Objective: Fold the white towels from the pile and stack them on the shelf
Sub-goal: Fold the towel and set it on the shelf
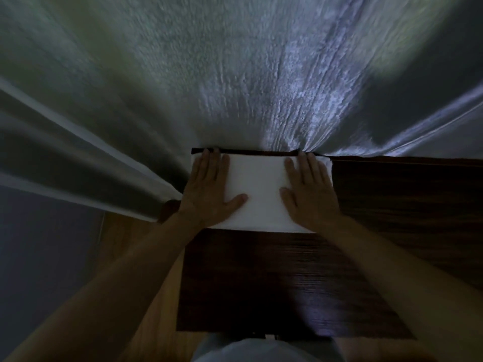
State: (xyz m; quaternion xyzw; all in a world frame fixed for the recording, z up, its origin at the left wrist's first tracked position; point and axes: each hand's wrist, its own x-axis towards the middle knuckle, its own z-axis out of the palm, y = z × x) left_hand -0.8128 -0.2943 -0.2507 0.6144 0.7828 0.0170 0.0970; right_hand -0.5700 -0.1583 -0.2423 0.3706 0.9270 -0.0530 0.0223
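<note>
A dim room, seen from above a person's outstretched bare forearms. A folded white towel (257, 189) lies flat as a neat rectangle at the far edge of a dark wood-grain worktop (287, 283), close to the worktop's left corner. Both hands rest palm down on top of the towel. The left hand (209, 190) lies on the towel's left part with its fingers straight and close together, pointing away from the person, and its thumb spread out toward the middle of the towel. The right hand (309, 193) lies on the towel's right part in the same way, fingers straight and slightly fanned, thumb angled inward. Neither hand curls around or pinches anything; they simply press flat on the cloth, with a bare strip of white towel between them. The fingertips reach almost to the towel's far edge. Just beyond that edge hangs a large pale textured fabric (261, 74), filling the upper part of the view, with long folds of curtain (78, 158) falling on the left side. To the left of the worktop, lighter wooden floor (122, 246) shows below. At the bottom, a bit of the person's pale clothing (261, 351) is visible.
</note>
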